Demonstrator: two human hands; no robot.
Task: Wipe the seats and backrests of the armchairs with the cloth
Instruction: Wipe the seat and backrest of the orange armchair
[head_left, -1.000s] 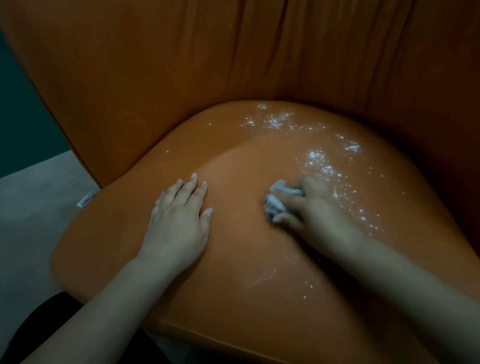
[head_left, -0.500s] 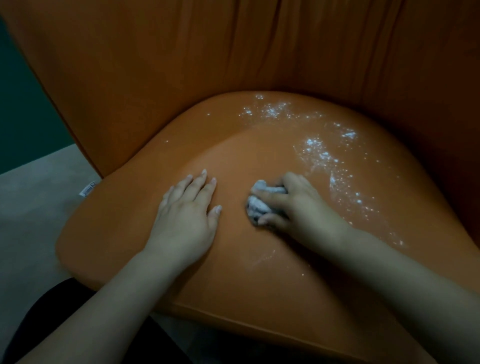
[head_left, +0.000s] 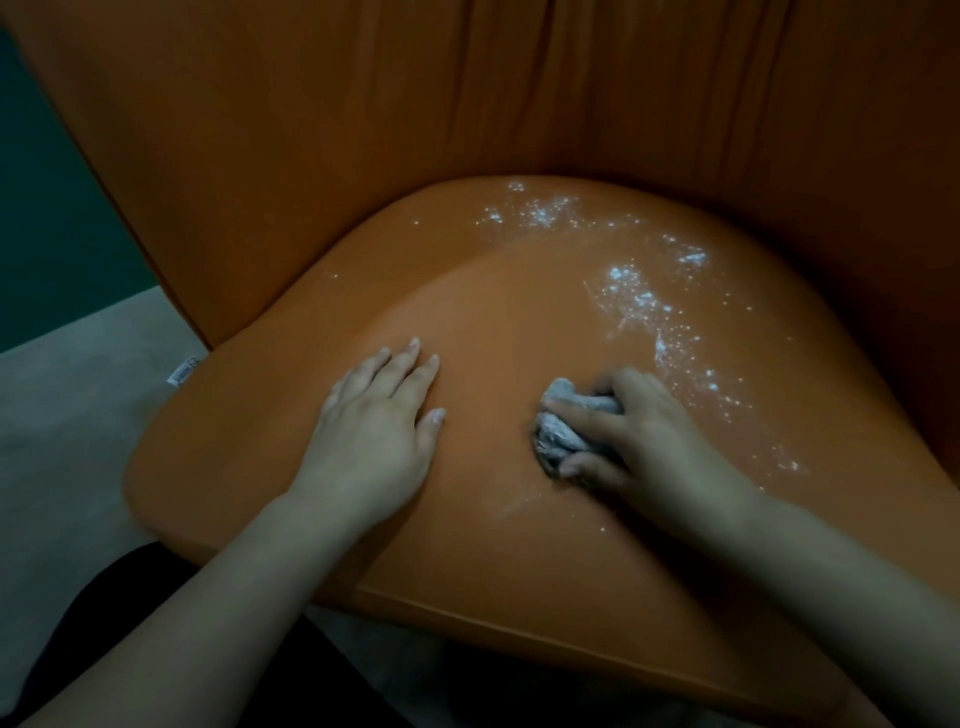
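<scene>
An orange armchair fills the view, with a rounded seat cushion (head_left: 498, 322) and a tall creased backrest (head_left: 467, 93) behind it. White powder (head_left: 639, 296) is scattered over the back and right of the seat. My right hand (head_left: 634, 431) presses a crumpled grey cloth (head_left: 558, 426) onto the middle of the cushion, just left of the powder. My left hand (head_left: 379, 421) lies flat on the seat beside it, fingers spread, holding nothing.
Grey floor (head_left: 67, 405) lies left of the chair, with a dark green wall (head_left: 47, 208) behind. A small white tag (head_left: 182, 370) sticks out at the seat's left edge. Dark clothing (head_left: 130, 623) shows at the bottom left.
The cloth in my right hand slid left across the seat, then back a little to the right. A fresh smear shows in the powder. My left hand stays flat on the cushion.
</scene>
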